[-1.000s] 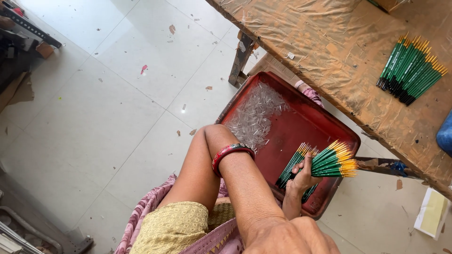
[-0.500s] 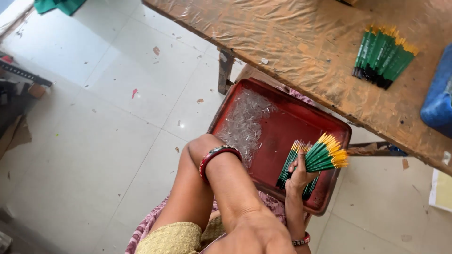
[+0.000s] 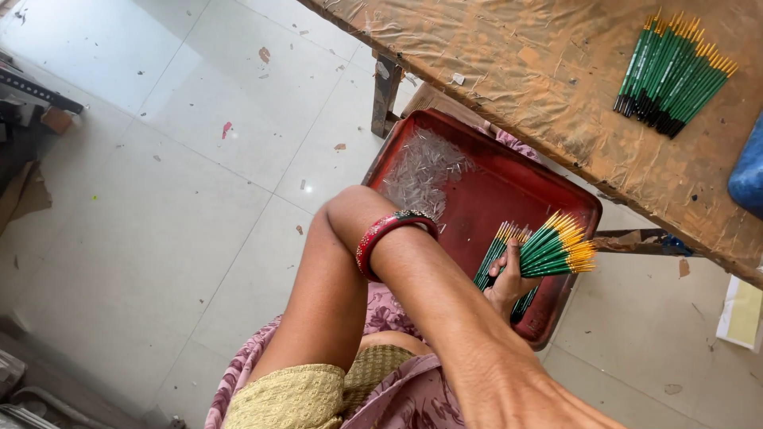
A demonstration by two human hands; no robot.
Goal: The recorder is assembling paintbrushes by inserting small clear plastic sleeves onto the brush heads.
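My right hand [image 3: 509, 287] is shut on a bundle of thin green paintbrushes with yellow ends [image 3: 560, 248]. It holds them over a red tray [image 3: 477, 133] on my lap. A few more green brushes [image 3: 494, 253] show just behind the hand. A heap of clear plastic bits [image 3: 421, 171] lies in the tray's far corner. My left arm [image 3: 445, 318] crosses the foreground, elbow bent, with a red bangle [image 3: 381, 235] on it. Its hand is out of the frame at the bottom.
A worn brown table [image 3: 517, 71] runs along the upper right, its leg [image 3: 385, 95] beside the tray. Another bundle of green brushes [image 3: 671, 75] lies on the table, and a blue object [image 3: 747, 171] sits at the right edge. Pale tiled floor [image 3: 159, 199] spreads to the left.
The view has shifted a little. My right hand still holds the brush bundle over the tray, and the bent left arm stays in the foreground.
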